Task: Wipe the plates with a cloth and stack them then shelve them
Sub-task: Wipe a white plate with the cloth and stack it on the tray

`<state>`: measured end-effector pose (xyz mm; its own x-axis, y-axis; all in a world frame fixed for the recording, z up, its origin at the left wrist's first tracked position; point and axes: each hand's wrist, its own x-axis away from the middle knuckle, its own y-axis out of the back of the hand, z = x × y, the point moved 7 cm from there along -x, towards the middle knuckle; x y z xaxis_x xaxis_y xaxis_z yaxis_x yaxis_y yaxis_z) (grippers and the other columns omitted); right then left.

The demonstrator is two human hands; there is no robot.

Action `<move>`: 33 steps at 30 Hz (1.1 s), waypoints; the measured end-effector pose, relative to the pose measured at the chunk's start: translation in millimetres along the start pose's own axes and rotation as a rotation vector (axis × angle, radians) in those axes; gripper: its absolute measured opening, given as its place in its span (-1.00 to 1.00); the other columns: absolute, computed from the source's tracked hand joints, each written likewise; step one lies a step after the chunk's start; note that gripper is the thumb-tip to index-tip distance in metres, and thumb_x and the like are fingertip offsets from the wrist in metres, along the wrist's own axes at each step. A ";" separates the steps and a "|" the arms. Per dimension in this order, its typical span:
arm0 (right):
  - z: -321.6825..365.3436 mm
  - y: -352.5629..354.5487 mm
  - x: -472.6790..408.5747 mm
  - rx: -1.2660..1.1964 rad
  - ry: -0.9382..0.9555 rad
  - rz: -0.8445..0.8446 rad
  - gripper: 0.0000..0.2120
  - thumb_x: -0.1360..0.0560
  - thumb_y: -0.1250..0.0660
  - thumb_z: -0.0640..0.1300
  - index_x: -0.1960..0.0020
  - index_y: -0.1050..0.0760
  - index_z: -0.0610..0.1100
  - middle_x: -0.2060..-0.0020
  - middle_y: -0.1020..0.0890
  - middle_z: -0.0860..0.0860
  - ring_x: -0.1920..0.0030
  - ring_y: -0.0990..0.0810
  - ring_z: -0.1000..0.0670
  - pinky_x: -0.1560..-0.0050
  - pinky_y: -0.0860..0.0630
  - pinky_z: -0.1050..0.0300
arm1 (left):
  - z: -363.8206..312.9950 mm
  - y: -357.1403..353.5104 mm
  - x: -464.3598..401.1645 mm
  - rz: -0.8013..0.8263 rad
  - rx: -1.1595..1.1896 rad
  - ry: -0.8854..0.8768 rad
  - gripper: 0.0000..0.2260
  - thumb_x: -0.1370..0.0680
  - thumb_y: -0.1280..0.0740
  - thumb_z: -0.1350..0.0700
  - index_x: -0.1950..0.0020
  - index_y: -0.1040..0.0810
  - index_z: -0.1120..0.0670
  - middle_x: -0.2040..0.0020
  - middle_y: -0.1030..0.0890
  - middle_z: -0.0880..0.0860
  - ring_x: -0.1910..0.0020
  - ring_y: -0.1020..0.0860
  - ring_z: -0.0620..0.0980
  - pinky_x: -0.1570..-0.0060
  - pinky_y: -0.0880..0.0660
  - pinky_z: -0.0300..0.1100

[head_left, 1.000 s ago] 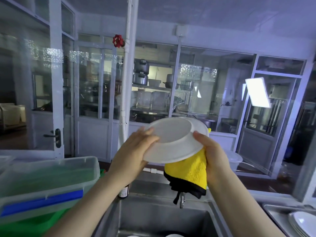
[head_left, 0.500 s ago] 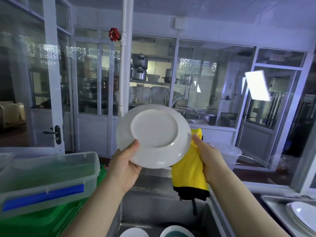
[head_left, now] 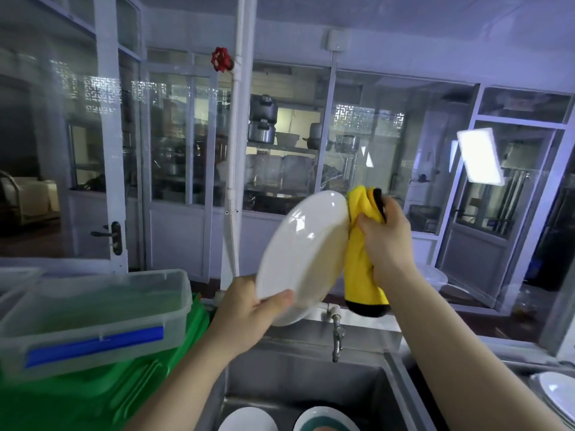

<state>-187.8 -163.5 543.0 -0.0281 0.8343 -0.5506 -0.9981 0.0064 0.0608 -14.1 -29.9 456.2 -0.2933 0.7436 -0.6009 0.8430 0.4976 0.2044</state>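
Note:
A white plate (head_left: 300, 253) is held up over the sink, tilted on edge with its glossy inner face toward me. My left hand (head_left: 249, 312) grips its lower rim, thumb on the face. My right hand (head_left: 385, 241) grips a yellow cloth with a black edge (head_left: 362, 262) and holds it against the plate's right rim. Two more plates (head_left: 249, 419) (head_left: 323, 419) lie in the steel sink (head_left: 311, 377) below. A stack of white plates (head_left: 557, 396) sits at the far right.
A clear lidded box with a blue clasp (head_left: 90, 315) rests on green plastic crates (head_left: 124, 384) to the left. A tap (head_left: 336, 337) hangs over the sink's back edge. Glass partitions and a white pipe with a red valve (head_left: 221, 59) stand behind.
The plate has been turned from showing its underside to showing its inner face and tipped on edge. My right hand with the cloth rose to the plate's right rim.

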 end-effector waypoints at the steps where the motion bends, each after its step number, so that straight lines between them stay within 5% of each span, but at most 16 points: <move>1: 14.0 -3.3 3.9 0.052 0.089 0.010 -0.58 -0.55 -0.21 -0.21 -0.37 -0.40 0.09 0.03 -0.53 0.29 0.02 -0.52 0.14 0.19 -0.37 0.37 | -0.6 -0.4 -0.7 0.017 -0.031 0.007 -0.78 -0.35 -0.36 -0.10 0.18 -0.64 0.03 0.32 -0.67 -0.06 0.28 -0.59 -0.19 0.28 -0.48 -0.20; 4: 49.7 -23.9 34.7 0.158 0.377 0.067 -0.55 -0.53 -0.24 -0.23 -0.36 -0.43 0.11 -0.15 -0.54 0.21 -0.09 -0.45 0.24 0.00 -0.37 0.50 | -2.9 0.5 -3.7 0.015 -0.047 0.015 -0.95 -0.38 -0.36 -0.01 0.26 -0.58 -0.07 0.40 -0.61 -0.21 0.35 -0.55 -0.32 0.35 -0.41 -0.38; 7: 61.5 -52.8 81.6 0.230 0.610 0.191 -0.42 -0.42 -0.24 -0.40 -0.37 -0.44 0.00 -0.32 -0.49 0.04 -0.27 -0.44 0.03 -0.30 -0.35 0.17 | 1.5 3.4 -8.9 -0.045 0.018 0.052 -0.84 -0.44 -0.45 0.08 0.33 -0.60 -0.08 0.41 -0.64 -0.16 0.37 -0.58 -0.28 0.39 -0.42 -0.41; 11: 56.2 -70.8 114.7 0.310 0.725 0.253 -0.35 -0.35 -0.22 -0.43 -0.35 -0.46 0.04 -0.38 -0.43 0.05 -0.18 -0.43 -0.12 -0.27 -0.09 0.51 | 6.5 9.5 -9.3 -0.090 0.027 0.113 -0.84 -0.33 -0.31 0.01 0.36 -0.63 -0.24 0.41 -0.64 -0.22 0.39 -0.57 -0.35 0.44 -0.38 -0.45; 13: 60.9 -69.2 109.5 0.302 0.762 0.245 -0.35 -0.33 -0.22 -0.43 -0.33 -0.48 0.02 -0.34 -0.45 0.09 -0.17 -0.44 -0.09 -0.25 -0.11 0.51 | 8.2 10.7 -7.4 -0.057 0.080 0.086 -0.90 -0.34 -0.37 -0.04 0.24 -0.66 -0.23 0.31 -0.69 -0.16 0.30 -0.62 -0.29 0.35 -0.45 -0.42; 17: 64.5 -55.3 61.5 0.268 0.694 0.156 -0.44 -0.39 -0.24 -0.42 -0.31 -0.50 -0.04 -0.22 -0.53 0.08 -0.20 -0.46 0.05 -0.23 -0.28 0.39 | 14.7 12.5 -2.1 -0.025 0.248 0.090 -0.74 -0.26 -0.42 -0.16 0.09 -0.69 -0.20 0.17 -0.72 -0.07 0.17 -0.67 -0.14 0.20 -0.53 -0.28; 22: 23.9 -37.1 18.2 0.222 0.409 0.167 -0.58 -0.57 -0.24 -0.23 -0.34 -0.45 0.14 -0.07 -0.53 0.27 -0.05 -0.47 0.23 0.07 -0.32 0.60 | 24.2 32.4 -0.8 -0.164 0.427 0.143 -0.68 -0.17 -0.47 -0.10 0.09 -0.71 -0.13 0.12 -0.72 0.06 0.11 -0.66 0.03 0.05 -0.52 -0.12; 25: 4.3 -32.6 31.8 0.210 0.384 0.183 -0.57 -0.56 -0.27 -0.24 -0.33 -0.42 0.17 -0.16 -0.56 0.20 -0.15 -0.51 0.14 -0.05 -0.37 0.45 | 29.2 38.4 -3.8 -0.224 0.641 0.164 -0.77 -0.24 -0.47 0.14 0.15 -0.73 -0.09 0.14 -0.73 0.03 0.13 -0.68 -0.04 0.15 -0.59 -0.21; 29: -3.3 -35.6 72.5 0.213 0.501 0.170 -0.48 -0.50 -0.32 -0.37 -0.30 -0.42 0.14 -0.18 -0.49 0.22 -0.16 -0.46 0.24 -0.12 -0.29 0.55 | 33.1 38.5 -4.9 -0.353 0.866 0.154 -0.77 -0.32 -0.36 0.25 0.06 -0.68 0.13 0.13 -0.72 0.06 0.12 -0.68 -0.03 0.23 -0.60 -0.22; 33: -3.8 -53.0 109.1 0.270 0.610 0.212 -0.45 -0.41 -0.33 -0.34 -0.32 -0.48 0.07 -0.22 -0.47 0.08 -0.20 -0.51 -0.03 -0.20 -0.43 0.13 | 30.0 32.7 -3.2 -0.407 0.874 0.143 -0.63 -0.33 -0.43 0.25 -0.13 -0.59 0.09 0.03 -0.71 0.09 0.06 -0.68 0.05 0.20 -0.61 -0.16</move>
<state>-138.2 -75.0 476.6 -0.3249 0.3751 -0.8682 -0.9215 0.0809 0.3798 27.9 -29.4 441.6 -0.6393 0.6641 -0.3876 0.6858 0.2644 -0.6780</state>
